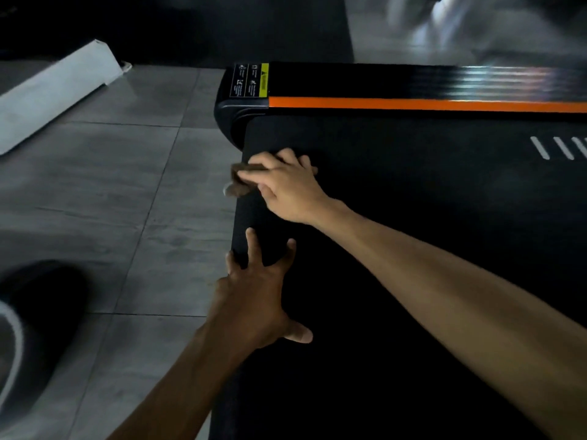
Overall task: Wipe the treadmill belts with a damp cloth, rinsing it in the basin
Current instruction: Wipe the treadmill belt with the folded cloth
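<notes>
The black treadmill belt [413, 249] fills the right half of the head view. At its rear edge my right hand [286, 185] presses a small brown cloth [238, 182] onto the belt; most of the cloth is hidden under the fingers. Closer to me, my left hand [257, 293] rests flat on the belt's edge with its fingers spread and holds nothing. A dark round basin [35, 328] with a pale rim sits blurred at the lower left on the floor.
An orange-striped side rail [413, 104] with a yellow warning label [252, 80] runs along the belt's far side. Grey floor tiles [127, 185] lie to the left. A long white box [54, 90] lies at the upper left.
</notes>
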### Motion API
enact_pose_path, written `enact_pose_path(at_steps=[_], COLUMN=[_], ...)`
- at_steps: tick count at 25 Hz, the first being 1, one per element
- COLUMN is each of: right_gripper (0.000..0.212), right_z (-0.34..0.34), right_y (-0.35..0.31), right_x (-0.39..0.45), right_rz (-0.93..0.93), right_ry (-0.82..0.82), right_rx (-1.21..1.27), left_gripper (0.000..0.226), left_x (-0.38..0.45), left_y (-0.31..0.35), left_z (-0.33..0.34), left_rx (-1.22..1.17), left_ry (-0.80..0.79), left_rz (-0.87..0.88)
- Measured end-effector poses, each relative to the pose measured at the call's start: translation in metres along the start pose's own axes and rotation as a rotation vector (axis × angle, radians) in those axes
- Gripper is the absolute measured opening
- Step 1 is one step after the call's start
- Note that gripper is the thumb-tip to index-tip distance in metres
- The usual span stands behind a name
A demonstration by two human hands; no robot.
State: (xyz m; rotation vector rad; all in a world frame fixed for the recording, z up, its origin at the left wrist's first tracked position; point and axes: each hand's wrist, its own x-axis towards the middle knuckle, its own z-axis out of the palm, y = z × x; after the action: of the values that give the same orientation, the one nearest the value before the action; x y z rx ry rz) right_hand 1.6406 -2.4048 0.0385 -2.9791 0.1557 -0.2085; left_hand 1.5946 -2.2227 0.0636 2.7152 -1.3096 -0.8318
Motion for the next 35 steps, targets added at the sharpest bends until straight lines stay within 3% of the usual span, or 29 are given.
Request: enact_pose_path(at_steps=[2,5,7,9,16,17,20,21,26,30,35], right_gripper=[0.05,0.044,0.034,0.032,0.042,0.044,0.044,0.043,0.047,0.049,0.052], right_z=[-0.007,-0.009,-0.005,-0.005,-0.003,-0.006,-0.019,-0.019,-0.012,-0.015,-0.012], right_y=[0.035,0.069,0.059,0.038,0.002,0.015,0.064,0.066,0.008,-0.008,0.001], right_x=[0.008,0.025,0.044,0.054,0.001,0.006,0.018,0.015,-0.076,-0.167,-0.149], right_rz=[-0.04,0.487,0.684,0.607,-0.195,-0.145,0.36,0.422,0.132,0.064,0.101], right_ry=[0.008,0.139,0.179,0.131,-0.088,-0.08,0.014,0.031,0.008,0.067,0.033], right_rx=[-0.084,-0.094,-0.033,0.007,0.102,0.07,0.067,0.115,0.229,0.294,0.273], left_gripper=[0.138,0.138,0.138,0.138,0.14,0.139,0.138,0.137,0.136,0.124,0.128], left_x=[-0.001,0.0,0.001,0.002,0.003,0.003,0.002,0.002,0.001,0.004,0.003], left_y=[0.002,0.004,0.004,0.004,-0.002,-0.002,0.001,0.001,0.002,0.001,0.0], left_z=[-0.001,-0.003,-0.004,-0.003,-0.004,-0.004,-0.005,-0.007,-0.008,-0.008,-0.008], left_rx=[0.021,0.02,0.011,0.007,-0.003,0.002,0.014,0.011,0.017,0.043,0.063], left_ry=[0.002,-0.028,-0.051,-0.066,-0.028,-0.026,-0.05,-0.058,-0.056,-0.071,-0.076], left_rz=[0.002,-0.011,-0.017,-0.027,-0.001,-0.002,-0.017,-0.023,-0.033,-0.043,-0.069])
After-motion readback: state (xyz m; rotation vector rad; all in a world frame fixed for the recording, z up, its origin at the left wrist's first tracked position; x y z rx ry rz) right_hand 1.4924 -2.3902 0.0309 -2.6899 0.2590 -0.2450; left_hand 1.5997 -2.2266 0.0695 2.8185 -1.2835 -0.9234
